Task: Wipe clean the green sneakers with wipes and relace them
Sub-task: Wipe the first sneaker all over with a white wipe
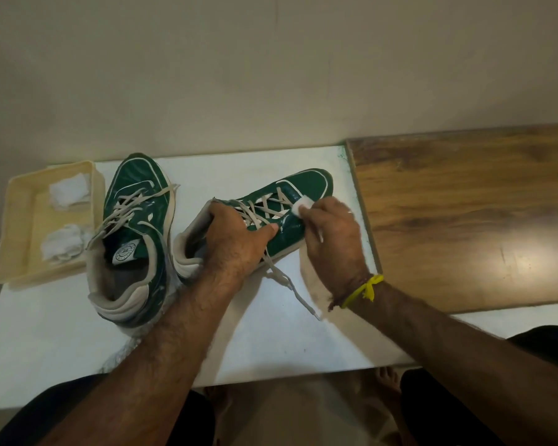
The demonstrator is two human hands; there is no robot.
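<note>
1. Where the white surface ends nearest the person, bare feet stand on a pale floor below its edge, with dark-clothed legs to either side.
2. Both forearms reach over that surface to the right sneaker, a green shoe lying tilted on its side with its toe pointing away and rightward.
3. The left hand grips this sneaker at its collar, fingers curled over the opening and thumb laid along the green side beside the laces.
4. The right hand, a yellow thread tied at its wrist, pinches a small white wipe and presses it on the sneaker's upper near the front eyelets.
5. One loose lace end trails from the sneaker toward the person across the surface.
6. Left of that sneaker, touching it at the heel, the second green sneaker stands upright, loosely laced.
7. Further left of it sits a cream tray holding two crumpled white wipes.
8. Right of the held sneaker, a wood-grain tabletop adjoins the white surface.
9. Beyond everything rises a plain beige wall.
</note>
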